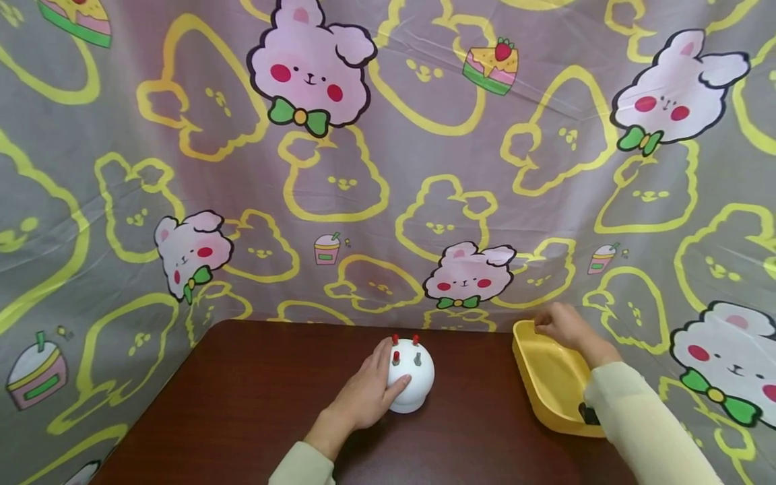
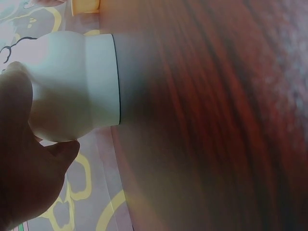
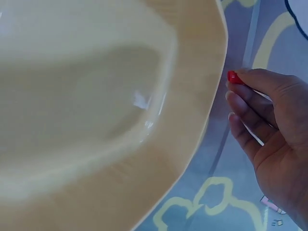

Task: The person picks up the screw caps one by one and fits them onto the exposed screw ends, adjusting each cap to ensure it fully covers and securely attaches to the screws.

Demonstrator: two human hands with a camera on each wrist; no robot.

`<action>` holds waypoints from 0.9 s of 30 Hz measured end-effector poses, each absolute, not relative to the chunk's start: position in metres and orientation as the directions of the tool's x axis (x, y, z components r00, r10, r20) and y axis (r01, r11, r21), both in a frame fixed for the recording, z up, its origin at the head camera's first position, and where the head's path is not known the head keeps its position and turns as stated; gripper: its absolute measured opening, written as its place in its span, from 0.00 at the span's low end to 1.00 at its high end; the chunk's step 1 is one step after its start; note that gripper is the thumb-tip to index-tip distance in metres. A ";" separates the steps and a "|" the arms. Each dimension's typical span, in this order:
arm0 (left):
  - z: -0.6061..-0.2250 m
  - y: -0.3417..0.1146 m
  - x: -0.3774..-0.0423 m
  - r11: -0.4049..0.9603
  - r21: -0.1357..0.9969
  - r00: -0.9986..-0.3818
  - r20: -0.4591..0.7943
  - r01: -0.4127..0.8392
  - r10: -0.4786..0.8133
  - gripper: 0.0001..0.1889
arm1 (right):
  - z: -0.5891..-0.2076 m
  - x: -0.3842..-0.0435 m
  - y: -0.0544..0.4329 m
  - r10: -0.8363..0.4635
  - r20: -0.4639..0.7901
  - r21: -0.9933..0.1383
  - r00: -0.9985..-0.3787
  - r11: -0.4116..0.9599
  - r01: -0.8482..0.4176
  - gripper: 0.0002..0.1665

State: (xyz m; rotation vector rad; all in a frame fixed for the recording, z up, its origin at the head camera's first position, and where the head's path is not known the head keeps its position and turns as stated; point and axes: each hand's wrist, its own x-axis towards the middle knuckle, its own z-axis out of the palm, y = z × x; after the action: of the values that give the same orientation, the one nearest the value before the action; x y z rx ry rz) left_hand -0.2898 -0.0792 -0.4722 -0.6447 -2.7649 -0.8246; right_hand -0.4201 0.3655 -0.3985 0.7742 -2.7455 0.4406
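A white ball-shaped body (image 1: 419,385) on a short round base stands on the table. Small metal posts stick up from its top; three carry red caps (image 1: 415,339) and one grey post (image 1: 418,359) is bare. My left hand (image 1: 364,391) grips the ball from the left, thumb across its front; the left wrist view shows the ball's side (image 2: 72,72) with the base on the tabletop. Over the far end of a yellow tray (image 1: 554,380), my right hand (image 1: 566,328) pinches a small red cap (image 3: 233,77) between thumb and forefinger.
A black object (image 1: 587,413) sits in the tray's near end, partly hidden by the right sleeve (image 1: 636,411). The dark brown table (image 1: 242,391) ends at a hanging cloth (image 1: 388,162) printed with rabbits, which rises behind and on both sides.
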 end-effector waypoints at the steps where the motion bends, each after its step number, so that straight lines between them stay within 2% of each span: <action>1: -0.472 -0.080 -0.290 0.752 0.478 -0.890 0.290 0.454 0.353 0.47 | -0.397 -0.420 0.363 -0.465 0.327 -0.215 -0.823 0.811 -0.544 0.02; 8: -0.471 -0.080 -0.291 0.748 0.464 -0.878 0.312 0.474 0.363 0.47 | -0.384 -0.417 0.348 -0.493 0.371 -0.176 -0.787 0.795 -0.581 0.05; 13: -0.470 -0.080 -0.292 0.747 0.469 -0.879 0.312 0.472 0.359 0.46 | -0.379 -0.414 0.337 -0.515 0.389 -0.162 -0.764 0.778 -0.607 0.02; 27: -0.472 -0.079 -0.291 0.748 0.468 -0.879 0.313 0.472 0.359 0.45 | -0.374 -0.403 0.319 -0.513 0.398 -0.192 -0.761 0.764 -0.616 0.04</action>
State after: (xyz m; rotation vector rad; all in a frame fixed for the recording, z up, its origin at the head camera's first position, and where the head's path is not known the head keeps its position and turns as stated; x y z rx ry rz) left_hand -0.2911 -0.0795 -0.4718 -0.6599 -2.7431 -0.8154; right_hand -0.4032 0.3186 -0.3737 0.8699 -2.6377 0.4490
